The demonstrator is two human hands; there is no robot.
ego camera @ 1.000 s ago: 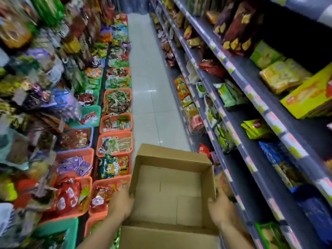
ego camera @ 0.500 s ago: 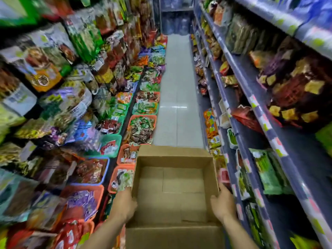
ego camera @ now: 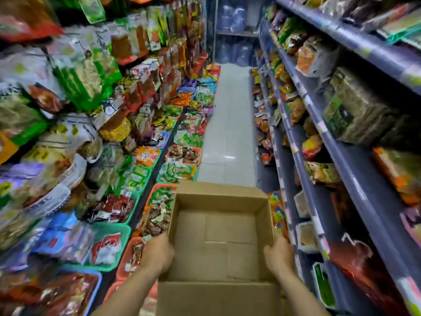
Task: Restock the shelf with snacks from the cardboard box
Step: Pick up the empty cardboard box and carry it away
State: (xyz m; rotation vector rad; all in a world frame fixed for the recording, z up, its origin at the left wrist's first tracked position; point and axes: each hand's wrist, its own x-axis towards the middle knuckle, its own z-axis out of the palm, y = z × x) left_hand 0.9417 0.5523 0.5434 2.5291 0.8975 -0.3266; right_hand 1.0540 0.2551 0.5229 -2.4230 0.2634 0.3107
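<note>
Both hands grip an open cardboard box (ego camera: 218, 236) by its side walls: the left hand (ego camera: 157, 253) curls over the rim at 7 o'clock, fingers folded inside, and the right hand (ego camera: 279, 255) clasps the opposite rim at 5 o'clock the same way. Bare forearms run down out of view at 6 o'clock. Inside the box only its brown floor of folded flaps shows; one flap (ego camera: 216, 297) hangs toward the person.

Beyond the box, at 12 o'clock, a narrow aisle of pale glossy floor tiles (ego camera: 230, 133) runs to the far end, where stacked blue water jugs (ego camera: 232, 19) stand on a rack.

From 7 to 11 o'clock, green, orange and blue baskets (ego camera: 109, 247) of small wrapped snacks line the floor edge, with hanging bags (ego camera: 79, 71) crowding the wall above; much of this side is blurred.

From 1 to 5 o'clock, grey-blue shelves (ego camera: 355, 179) rise in tiers, edged with price labels, holding snack packets (ego camera: 316, 53) with bare gaps between some of them.
</note>
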